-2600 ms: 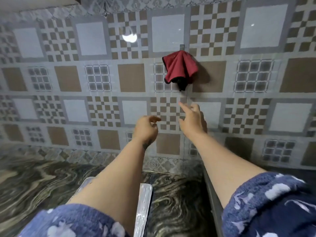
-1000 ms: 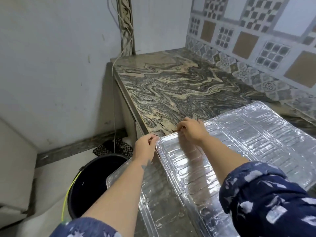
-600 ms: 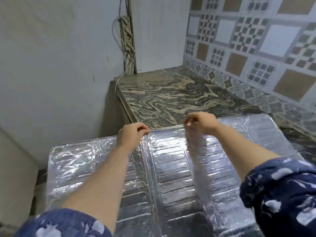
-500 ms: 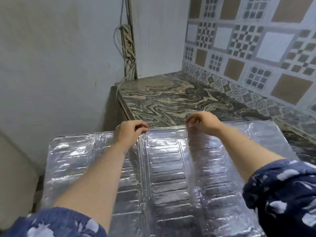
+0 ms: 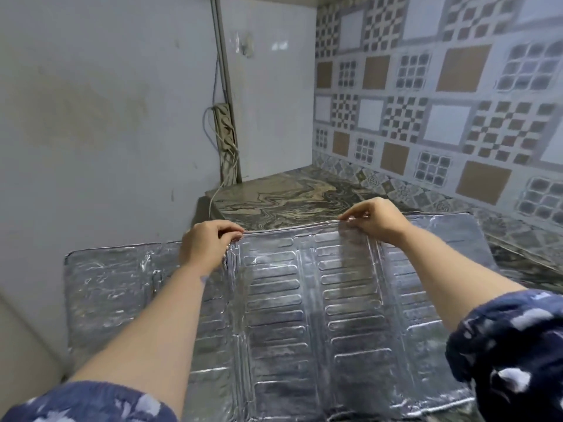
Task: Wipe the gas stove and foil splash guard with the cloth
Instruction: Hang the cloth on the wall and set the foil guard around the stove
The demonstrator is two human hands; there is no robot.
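The foil splash guard (image 5: 283, 315), silver with embossed ribs, is spread wide in front of me in three panels. My left hand (image 5: 207, 245) pinches its far edge at the fold between the left and middle panels. My right hand (image 5: 371, 220) pinches the same far edge at the fold toward the right panel. The left panel (image 5: 112, 287) hangs out past the counter's end. No cloth and no gas stove are in view.
A marbled stone counter (image 5: 274, 202) runs beyond the foil to a corner. Patterned tiles (image 5: 441, 117) cover the wall on the right. A plain grey wall (image 5: 106, 117) stands on the left, with a power strip and cords (image 5: 225, 132) hanging by the corner.
The view swung from the red cloth hanging on the tiled wall to the counter. Both hands took the folded foil guard and spread it open; since half a second ago it has risen slightly.
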